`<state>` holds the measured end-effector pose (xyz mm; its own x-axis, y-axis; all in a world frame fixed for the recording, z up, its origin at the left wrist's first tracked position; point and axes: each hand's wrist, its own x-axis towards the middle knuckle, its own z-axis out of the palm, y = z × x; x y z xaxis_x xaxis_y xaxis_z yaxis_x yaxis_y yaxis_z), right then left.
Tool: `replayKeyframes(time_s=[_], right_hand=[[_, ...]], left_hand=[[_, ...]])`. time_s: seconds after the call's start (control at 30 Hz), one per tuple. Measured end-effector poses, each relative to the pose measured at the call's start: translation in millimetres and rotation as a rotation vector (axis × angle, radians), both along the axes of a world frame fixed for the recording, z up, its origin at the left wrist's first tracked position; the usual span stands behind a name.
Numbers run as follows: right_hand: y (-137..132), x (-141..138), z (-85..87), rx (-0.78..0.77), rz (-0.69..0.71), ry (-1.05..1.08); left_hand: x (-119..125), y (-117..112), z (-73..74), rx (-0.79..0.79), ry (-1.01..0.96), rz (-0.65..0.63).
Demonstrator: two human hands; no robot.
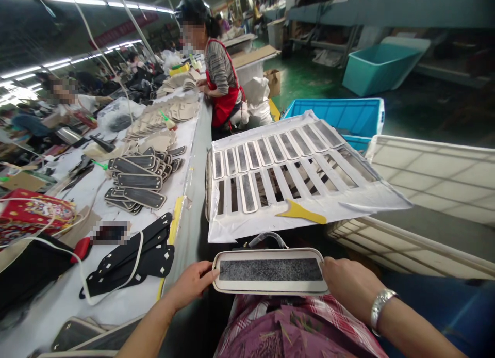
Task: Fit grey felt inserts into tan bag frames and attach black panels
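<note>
A cream-edged oblong panel [270,271] with a dark grey centre lies flat over my lap. My left hand [191,285] grips its left end, fingers closed on the rim. My right hand [348,286], with a metal watch on the wrist, holds its right end. Just beyond it a white sheet [301,203] rests on a rack, with rows of similar narrow strips in cut slots and a yellow scraper [301,212] lying on its near edge.
A long white worktable [127,296] runs along the left with stacks of dark oblong pieces [139,182], black pieces [135,257] and a cable. A person in a red apron [222,74] works farther down. Blue bins [340,115] and a white grid rack [433,177] stand right.
</note>
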<state>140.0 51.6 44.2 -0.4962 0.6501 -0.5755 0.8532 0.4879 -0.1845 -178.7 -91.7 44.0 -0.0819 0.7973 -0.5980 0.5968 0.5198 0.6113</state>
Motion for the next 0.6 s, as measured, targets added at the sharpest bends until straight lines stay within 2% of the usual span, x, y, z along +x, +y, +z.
replayKeyframes(time_s=[0.1,0.23,0.5,0.6], right_hand=[[0.1,-0.9,-0.8,0.001,0.017,0.003],[0.2,-1.8,-2.1,0.01,0.037,0.003],[1.5,-0.1,-1.6,0.017,0.075,0.007],[2.2,-0.4,-1.8,0.017,0.067,-0.004]], left_hand=[[3.9,-7.6,-3.3,0.033,0.098,0.055],[5.0,-6.0,-2.5,0.132,0.289,-0.075],[-6.3,1.5,3.5,0.063,0.197,-0.172],[-5.8,3.9,7.5,0.048,0.222,-0.198]])
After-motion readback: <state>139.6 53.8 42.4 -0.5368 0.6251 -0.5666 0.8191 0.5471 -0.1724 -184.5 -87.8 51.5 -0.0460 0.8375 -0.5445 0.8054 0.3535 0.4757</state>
